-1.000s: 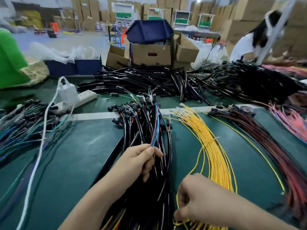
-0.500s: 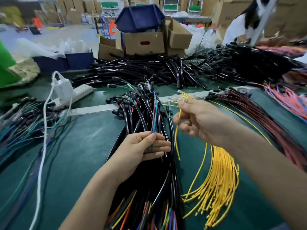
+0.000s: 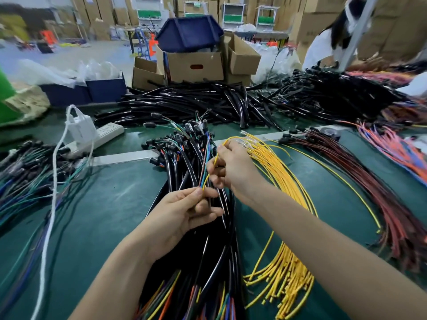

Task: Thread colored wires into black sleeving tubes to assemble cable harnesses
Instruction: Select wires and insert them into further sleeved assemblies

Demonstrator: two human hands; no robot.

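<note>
Head: left hand (image 3: 182, 213), right hand (image 3: 233, 169) pinch yellow wire (image 3: 208, 178)

Bare forearms (image 3: 323, 245), left hand (image 3: 182, 213), right hand (image 3: 233, 168)

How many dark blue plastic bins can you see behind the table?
3. One bin sits upturned on the cardboard box; a second bin and third bin stand side by side far left. More may be hidden.

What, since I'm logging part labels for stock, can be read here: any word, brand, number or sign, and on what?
No text here is legible.
Stacked cardboard boxes: faint dark print, too blurred to read.
Green panels on the shelf racks: blurred, nothing readable.
White power strip: no legible marking.
</note>
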